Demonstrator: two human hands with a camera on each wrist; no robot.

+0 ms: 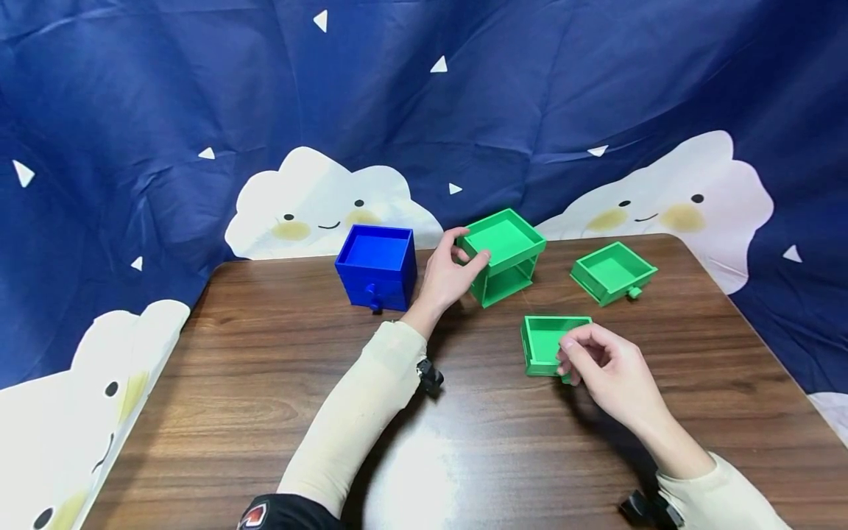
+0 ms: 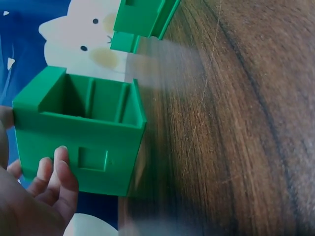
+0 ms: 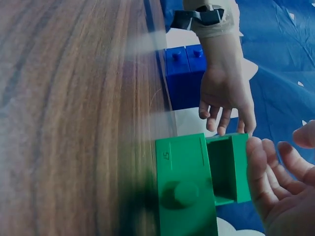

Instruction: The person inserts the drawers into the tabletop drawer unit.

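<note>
The green cabinet frame (image 1: 506, 243) stands upright at the table's back, its lower front an open hollow. My left hand (image 1: 450, 276) grips its left side near the top, thumb at the front corner; in the left wrist view several fingertips lie against the cabinet's side wall (image 2: 118, 169). Nearer to me sits a green drawer (image 1: 546, 335), its knobbed front (image 3: 179, 157) large in the right wrist view. Just over its right front edge hovers my right hand (image 1: 616, 375), fingers loosely bent with nothing seen between them. In the right wrist view those fingers are apart from the knob.
Another green drawer (image 1: 612, 271) with a round knob lies at the back right. Left of my left hand stands a blue cabinet (image 1: 375, 269) with a knob on its front. Behind the wooden table (image 1: 265, 375) hangs a dark blue cloth (image 1: 424, 110) with white clouds.
</note>
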